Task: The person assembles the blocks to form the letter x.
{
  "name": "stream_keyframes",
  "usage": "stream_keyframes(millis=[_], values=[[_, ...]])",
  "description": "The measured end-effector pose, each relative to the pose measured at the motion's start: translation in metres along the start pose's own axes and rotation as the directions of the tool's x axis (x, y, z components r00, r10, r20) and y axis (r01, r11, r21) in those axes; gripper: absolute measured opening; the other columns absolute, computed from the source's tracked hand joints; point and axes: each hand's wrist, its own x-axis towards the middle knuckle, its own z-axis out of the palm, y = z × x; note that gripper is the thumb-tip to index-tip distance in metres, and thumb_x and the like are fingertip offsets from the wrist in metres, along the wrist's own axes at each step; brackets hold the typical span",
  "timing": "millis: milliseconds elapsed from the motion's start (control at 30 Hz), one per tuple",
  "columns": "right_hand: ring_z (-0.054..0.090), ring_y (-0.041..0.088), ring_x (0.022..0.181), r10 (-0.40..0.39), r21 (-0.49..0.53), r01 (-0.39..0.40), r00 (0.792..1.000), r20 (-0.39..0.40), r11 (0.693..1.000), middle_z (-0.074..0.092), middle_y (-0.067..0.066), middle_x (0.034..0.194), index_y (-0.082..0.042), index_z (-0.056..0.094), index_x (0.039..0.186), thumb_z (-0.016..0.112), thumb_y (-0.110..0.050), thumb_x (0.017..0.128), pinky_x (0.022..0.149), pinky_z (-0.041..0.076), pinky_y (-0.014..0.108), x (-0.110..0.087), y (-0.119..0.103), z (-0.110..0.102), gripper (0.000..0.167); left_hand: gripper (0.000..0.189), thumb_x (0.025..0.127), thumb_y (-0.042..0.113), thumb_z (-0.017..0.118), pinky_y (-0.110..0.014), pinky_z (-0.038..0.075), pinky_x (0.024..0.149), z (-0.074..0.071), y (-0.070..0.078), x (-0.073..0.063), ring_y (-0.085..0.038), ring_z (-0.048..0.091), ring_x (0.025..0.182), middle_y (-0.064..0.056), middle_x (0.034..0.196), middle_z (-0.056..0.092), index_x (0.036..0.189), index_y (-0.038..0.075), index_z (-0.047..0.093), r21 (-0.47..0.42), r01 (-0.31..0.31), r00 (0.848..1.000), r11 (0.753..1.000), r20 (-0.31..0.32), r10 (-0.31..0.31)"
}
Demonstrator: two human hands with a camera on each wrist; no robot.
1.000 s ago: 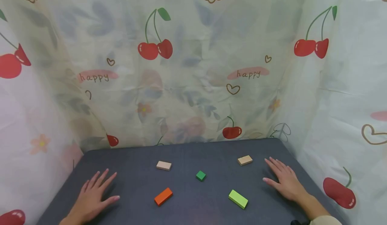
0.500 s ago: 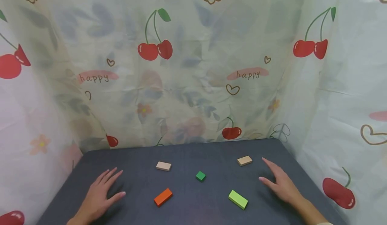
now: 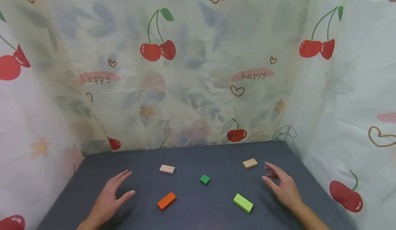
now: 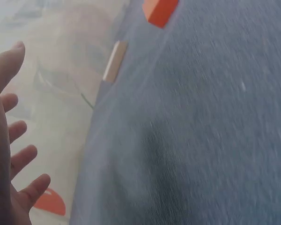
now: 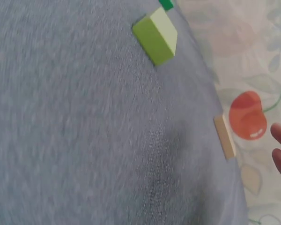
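My left hand [image 3: 106, 199] hovers over the left side of the dark table, thumb apart from the relaxed fingers, holding nothing. Nearest to it lies an orange block [image 3: 166, 201], with a pale wooden block [image 3: 167, 169] farther back. On the other side my right hand [image 3: 283, 188] is raised above the table, fingers loosely bent and nothing in them. A tan wooden block [image 3: 250, 163] lies just beyond its fingertips. To its left is a lime-green block [image 3: 243, 203]. A small green cube [image 3: 205, 179] sits mid-table between the hands.
The dark cloth-covered table [image 3: 198, 216] has rounded far corners. A curtain [image 3: 191, 102] printed with cherries and flowers hangs behind it and along both sides.
Both hands have moved inward, the left one rightward and the right one leftward, and their spread fingers have drawn closer together. The blocks stay in place.
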Motion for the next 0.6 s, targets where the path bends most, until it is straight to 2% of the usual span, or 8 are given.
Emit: stream_keyframes(millis=[100,333,467,600], values=[[0.067,0.009,0.079,-0.001,0.030,0.002,0.999,-0.050,1.000,0.070,0.007,0.101,-0.006,0.064,0.123,0.079,0.000,0.077,0.072,0.045,0.009,0.003,-0.006,0.003,0.049,0.056,0.088,0.037,0.073,-0.064,0.030,0.096,0.003,0.007,0.004,-0.038,0.041,0.128,-0.014,0.141,0.049,0.136,0.013,0.056,-0.046,0.002,1.000,0.999,-0.023,-0.003],[0.064,0.007,0.073,0.028,0.086,-0.019,0.994,-0.105,0.996,0.070,0.002,0.091,-0.006,0.068,0.115,0.078,0.004,0.078,0.069,0.046,0.010,0.009,-0.018,0.008,0.040,0.046,0.090,0.039,0.070,-0.052,0.050,0.085,0.008,0.026,0.015,-0.028,0.052,0.118,-0.010,0.135,0.054,0.127,0.013,0.063,-0.131,0.088,0.994,0.987,-0.059,-0.096],[0.062,0.006,0.071,0.056,0.107,-0.044,0.993,-0.106,0.993,0.069,0.000,0.088,-0.005,0.069,0.113,0.077,0.003,0.079,0.068,0.046,0.010,0.011,-0.025,0.010,0.035,0.038,0.090,0.034,0.071,-0.047,0.051,0.084,0.013,0.035,0.020,-0.022,0.055,0.116,-0.006,0.130,0.058,0.123,0.014,0.066,-0.196,0.096,0.991,0.976,-0.074,-0.112],[0.062,0.007,0.069,0.101,0.147,-0.089,0.992,-0.072,0.985,0.068,-0.003,0.085,-0.006,0.069,0.113,0.075,0.000,0.083,0.065,0.047,0.012,0.012,-0.030,0.013,0.031,0.034,0.091,0.032,0.070,-0.048,0.051,0.085,0.017,0.046,0.024,-0.020,0.057,0.111,-0.003,0.124,0.061,0.121,0.015,0.066,-0.262,0.120,0.988,0.958,-0.066,-0.142]])
